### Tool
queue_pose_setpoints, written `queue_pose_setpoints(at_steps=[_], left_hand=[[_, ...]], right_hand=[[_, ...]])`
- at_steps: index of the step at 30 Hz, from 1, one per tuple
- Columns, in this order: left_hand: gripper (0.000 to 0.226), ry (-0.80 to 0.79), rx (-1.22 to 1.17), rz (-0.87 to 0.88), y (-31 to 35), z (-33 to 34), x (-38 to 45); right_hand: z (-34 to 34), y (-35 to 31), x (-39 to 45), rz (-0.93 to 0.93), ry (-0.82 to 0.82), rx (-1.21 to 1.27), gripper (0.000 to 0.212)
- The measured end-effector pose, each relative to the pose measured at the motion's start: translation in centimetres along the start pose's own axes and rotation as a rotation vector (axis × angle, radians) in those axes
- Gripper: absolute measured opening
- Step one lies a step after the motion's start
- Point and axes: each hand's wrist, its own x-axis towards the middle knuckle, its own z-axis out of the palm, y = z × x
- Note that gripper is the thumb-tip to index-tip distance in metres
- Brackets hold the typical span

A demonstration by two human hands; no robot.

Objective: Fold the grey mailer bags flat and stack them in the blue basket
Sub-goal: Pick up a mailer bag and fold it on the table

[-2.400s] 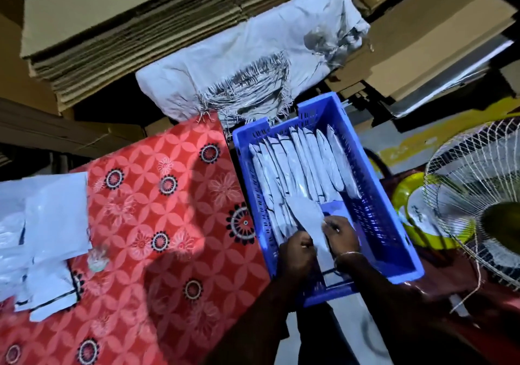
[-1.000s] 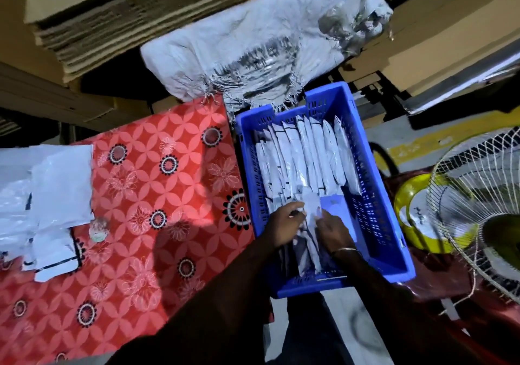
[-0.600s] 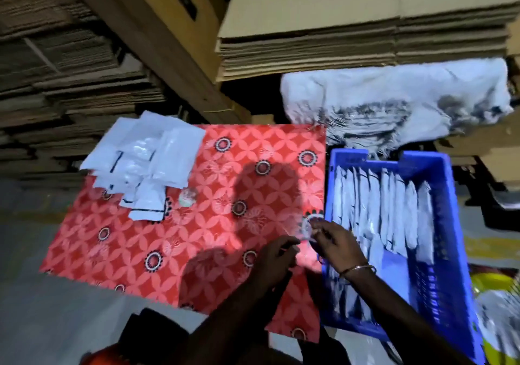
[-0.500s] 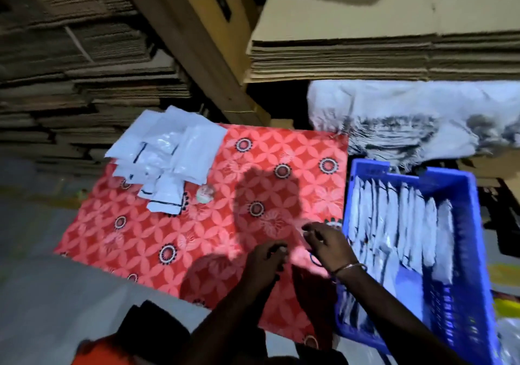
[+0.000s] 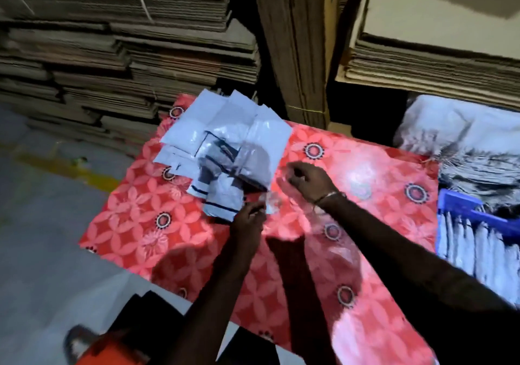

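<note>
just past the left hand [image 5: 249,218], up and leftward, lies the bag pile [image 5: 225,150], long axis slanting toward it; right hand [image 5: 308,180] beside the pile's right edge. both curled, perhaps pinching clear film, too blurred to confirm. basket [image 5: 461,209] far right.

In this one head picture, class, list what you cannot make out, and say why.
- Basket: cut off by the right edge, so its fill is unknown.
- Left hand and right hand: motion blur hides what, if anything, they pinch.
- Mailer pile: bags overlap, so no count is possible.
</note>
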Motion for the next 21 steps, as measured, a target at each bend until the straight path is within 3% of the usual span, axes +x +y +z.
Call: queue_pose_setpoints(at_steps=[3, 10, 21], left_hand=[[0.051, -0.019, 0.009, 0.049, 0.7, -1.3, 3.2], [0.044, -0.033, 0.093, 0.071, -0.6, -2.4, 6.7], [0.071, -0.170, 0.061, 0.054, -0.9, -2.5, 8.6]], right_hand=[[0.1, -2.0, 7.2, 0.068, 0.087, -0.044, 0.058], [1.0, -4.5, 18.7, 0.140, 0.146, -0.154, 0.049], [2.0, -3.1, 21.5, 0.357, 0.239, -0.176, 0.035]])
